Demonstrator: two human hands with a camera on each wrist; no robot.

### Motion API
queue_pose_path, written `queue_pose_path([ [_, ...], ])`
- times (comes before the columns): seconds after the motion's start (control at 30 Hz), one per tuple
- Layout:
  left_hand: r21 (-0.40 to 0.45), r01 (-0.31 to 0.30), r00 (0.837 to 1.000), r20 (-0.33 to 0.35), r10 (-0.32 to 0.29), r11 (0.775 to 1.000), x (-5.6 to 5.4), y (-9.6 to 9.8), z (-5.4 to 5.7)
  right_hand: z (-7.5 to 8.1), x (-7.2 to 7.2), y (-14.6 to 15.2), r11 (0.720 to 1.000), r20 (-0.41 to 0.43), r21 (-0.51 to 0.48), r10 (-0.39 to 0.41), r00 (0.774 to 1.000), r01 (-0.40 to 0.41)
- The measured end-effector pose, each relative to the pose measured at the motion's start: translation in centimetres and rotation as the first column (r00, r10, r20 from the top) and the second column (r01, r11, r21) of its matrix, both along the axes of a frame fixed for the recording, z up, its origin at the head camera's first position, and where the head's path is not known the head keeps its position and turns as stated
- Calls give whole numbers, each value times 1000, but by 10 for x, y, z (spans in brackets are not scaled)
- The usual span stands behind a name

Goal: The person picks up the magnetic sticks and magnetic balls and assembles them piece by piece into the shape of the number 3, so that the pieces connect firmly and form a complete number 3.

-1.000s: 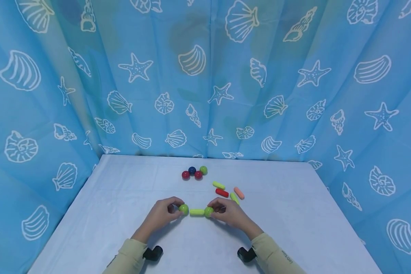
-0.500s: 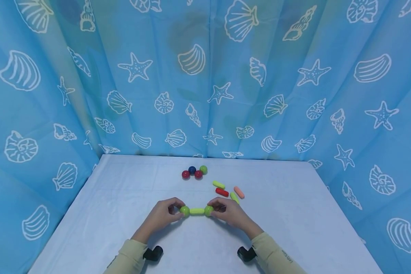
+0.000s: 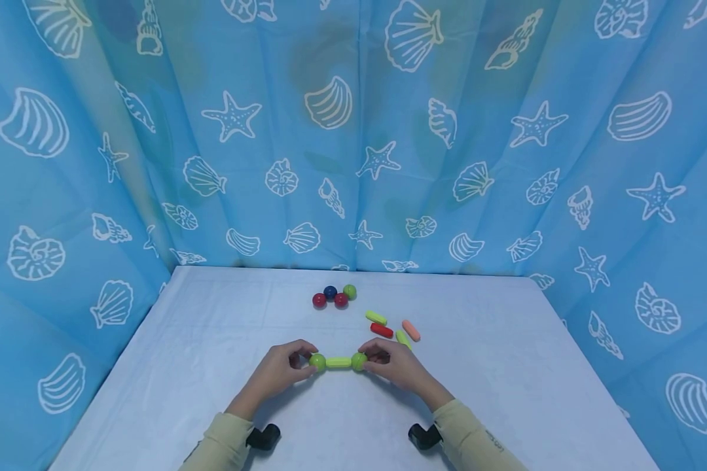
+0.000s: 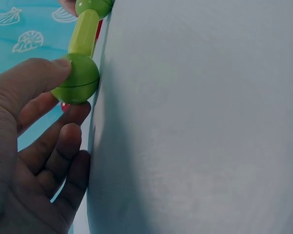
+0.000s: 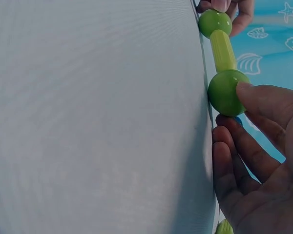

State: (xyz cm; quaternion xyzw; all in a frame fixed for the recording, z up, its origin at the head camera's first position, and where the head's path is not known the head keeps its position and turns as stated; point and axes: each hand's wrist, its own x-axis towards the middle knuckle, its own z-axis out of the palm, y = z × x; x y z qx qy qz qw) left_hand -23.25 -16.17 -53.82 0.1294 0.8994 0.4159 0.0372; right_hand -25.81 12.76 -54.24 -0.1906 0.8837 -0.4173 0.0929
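Observation:
My left hand (image 3: 283,366) pinches a green ball (image 4: 77,80) between thumb and fingers. On the other side, my right hand (image 3: 397,366) pinches a second green ball (image 5: 228,92) the same way. A yellow-green ridged rod (image 3: 338,362) bridges the two balls, its ends meeting both of them, so the three form a straight dumbbell shape just over the white table. In both wrist views the rod runs from the near ball to the far one, with the other hand's fingertips at the far end.
Two red balls (image 3: 319,300), a dark blue ball (image 3: 330,292) and a green ball (image 3: 350,292) cluster at the back of the white table (image 3: 212,314). Beyond my right hand lie a red rod (image 3: 381,330), an orange rod (image 3: 411,330) and two yellow-green rods (image 3: 376,318). A patterned blue curtain (image 3: 353,196) surrounds the table.
The left ball has moved slightly right, closing the small gap to the rod, which now joins both balls. My right hand has stayed nearly still.

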Motion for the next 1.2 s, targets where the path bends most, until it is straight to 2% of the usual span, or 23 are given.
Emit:
queue_pose_path([
  [0.23, -26, -1, 1000, -2, 1, 1000, -2, 5, 1, -1, 0, -1, 1000, 5, 11, -7, 1000, 7],
  [0.47, -45, 18, 997, -75, -22, 999, -3, 21, 0, 1, 0, -1, 1000, 12, 12, -8, 1000, 8],
  [0.73, -99, 45, 988, -145, -59, 994, -5, 50, 1, 0, -3, 2, 1000, 9, 9, 11, 1000, -11],
  [0.93, -160, 32, 980, -190, -63, 987, -6, 67, 0, -1, -3, 2, 1000, 15, -5, 11, 1000, -11],
  [1.2, -153, 16, 979, -200, -47, 988, -5, 75, 0, -1, -2, 1, 1000, 12, 1, -1, 1000, 1],
])
